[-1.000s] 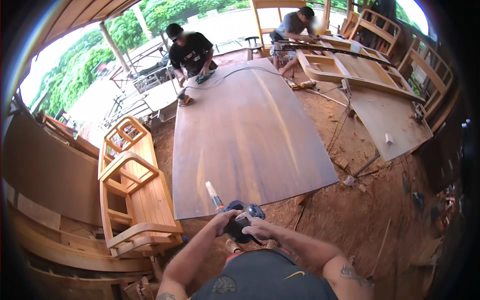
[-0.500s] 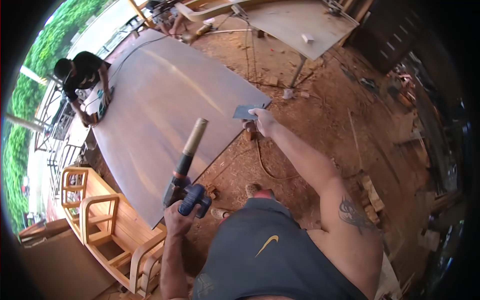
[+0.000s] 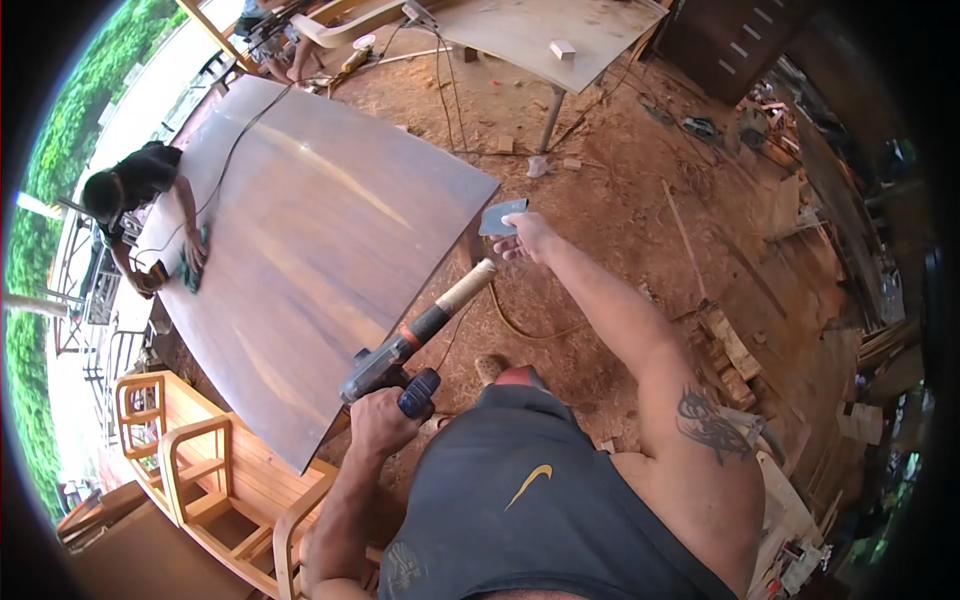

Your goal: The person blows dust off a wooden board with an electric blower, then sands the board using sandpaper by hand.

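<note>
Dark grey and rectangular, a thin sheet [image 3: 494, 218] is pinched between the thumb and fingers of the right hand [image 3: 530, 238], held out on a stretched arm just beyond the near right corner of the wooden worktop [image 3: 320, 210], with reddish ground [image 3: 610, 190] beneath it in the view. The left hand [image 3: 382, 422], closer to the body, is wrapped around the grip of a black and orange blower-like power tool [image 3: 428, 322] with a blue part near the hand. The body of this tool overlaps the worktop's near edge, and its tan nozzle [image 3: 466, 287] slants up towards the right hand, ending just below it; I cannot tell whether the tool touches the wood. The worktop is a broad brown slab with paler streaks in the grain and a dark cable [image 3: 235, 148] across its far end. At the left edge, a co-worker in black [image 3: 150, 172] leans over, one hand on a green cloth [image 3: 188, 272], the other at a small orange and black tool [image 3: 157, 271]. A slatted wooden bench [image 3: 250, 460] stands beside the slab, lower left, and a white block [image 3: 563, 50] lies on a pale board [image 3: 520, 25] at the top.
</note>
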